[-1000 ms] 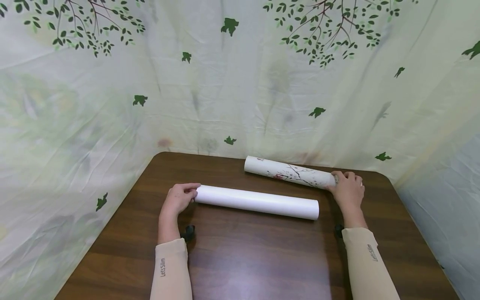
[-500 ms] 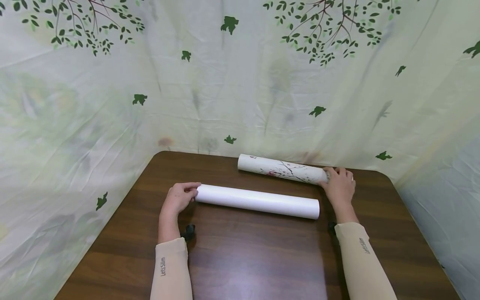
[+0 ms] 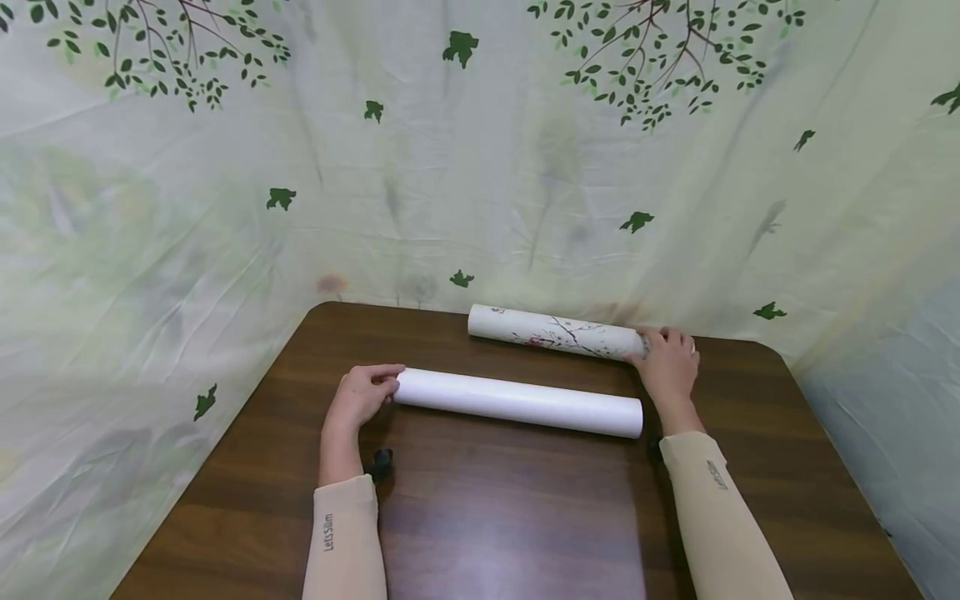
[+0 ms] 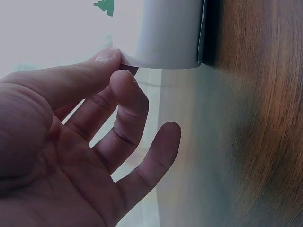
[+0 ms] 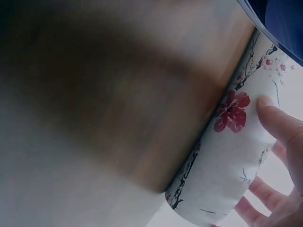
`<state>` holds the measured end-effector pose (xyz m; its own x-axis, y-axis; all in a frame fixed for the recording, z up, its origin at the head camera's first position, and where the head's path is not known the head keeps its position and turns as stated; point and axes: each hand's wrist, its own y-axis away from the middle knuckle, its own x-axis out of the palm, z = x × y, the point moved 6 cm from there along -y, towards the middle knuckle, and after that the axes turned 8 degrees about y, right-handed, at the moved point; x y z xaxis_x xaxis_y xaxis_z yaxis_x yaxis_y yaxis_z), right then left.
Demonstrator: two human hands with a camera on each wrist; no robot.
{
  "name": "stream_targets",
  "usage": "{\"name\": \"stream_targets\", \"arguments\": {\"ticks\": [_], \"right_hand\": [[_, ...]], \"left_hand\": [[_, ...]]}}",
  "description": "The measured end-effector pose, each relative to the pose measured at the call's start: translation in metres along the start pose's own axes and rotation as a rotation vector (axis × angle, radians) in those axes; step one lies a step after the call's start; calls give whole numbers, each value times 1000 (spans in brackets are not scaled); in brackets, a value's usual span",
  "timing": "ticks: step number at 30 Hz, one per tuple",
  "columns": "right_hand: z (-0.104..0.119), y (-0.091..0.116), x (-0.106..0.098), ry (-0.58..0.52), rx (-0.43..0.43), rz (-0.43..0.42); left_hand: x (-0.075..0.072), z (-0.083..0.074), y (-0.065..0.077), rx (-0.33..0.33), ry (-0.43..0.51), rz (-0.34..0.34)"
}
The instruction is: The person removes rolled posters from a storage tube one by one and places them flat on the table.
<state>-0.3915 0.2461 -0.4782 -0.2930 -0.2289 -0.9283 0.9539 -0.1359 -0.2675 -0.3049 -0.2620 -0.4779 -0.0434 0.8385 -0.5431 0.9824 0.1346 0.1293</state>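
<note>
A plain white paper roll (image 3: 517, 402) lies across the middle of the table. Its left end is pinched at the rim between the thumb and a finger of my left hand (image 3: 356, 398); in the left wrist view the other fingers (image 4: 163, 146) hang curled below that rim. Farther back lies a second paper roll (image 3: 558, 333), white with a printed branch and red blossoms. My right hand (image 3: 667, 365) grips its right end, thumb on the near side and fingers over the far side. The right wrist view shows the thumb (image 5: 274, 116) beside a large red flower.
Both rolls lie on a dark brown wooden table (image 3: 487, 500) with rounded far corners. Behind the table hangs a pale curtain (image 3: 480, 183) printed with green leaves, close to the far edge and the patterned roll.
The patterned roll has shifted left and slightly away toward the far edge, with my right hand holding it. My left hand and the plain roll have stayed in place.
</note>
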Motion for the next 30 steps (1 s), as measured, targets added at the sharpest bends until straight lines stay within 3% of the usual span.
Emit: {"name": "stream_targets", "arguments": {"ticks": [30], "right_hand": [[14,-24,11,36,-30,45]], "left_hand": [[0,0,-2,-9,12,-2]]}}
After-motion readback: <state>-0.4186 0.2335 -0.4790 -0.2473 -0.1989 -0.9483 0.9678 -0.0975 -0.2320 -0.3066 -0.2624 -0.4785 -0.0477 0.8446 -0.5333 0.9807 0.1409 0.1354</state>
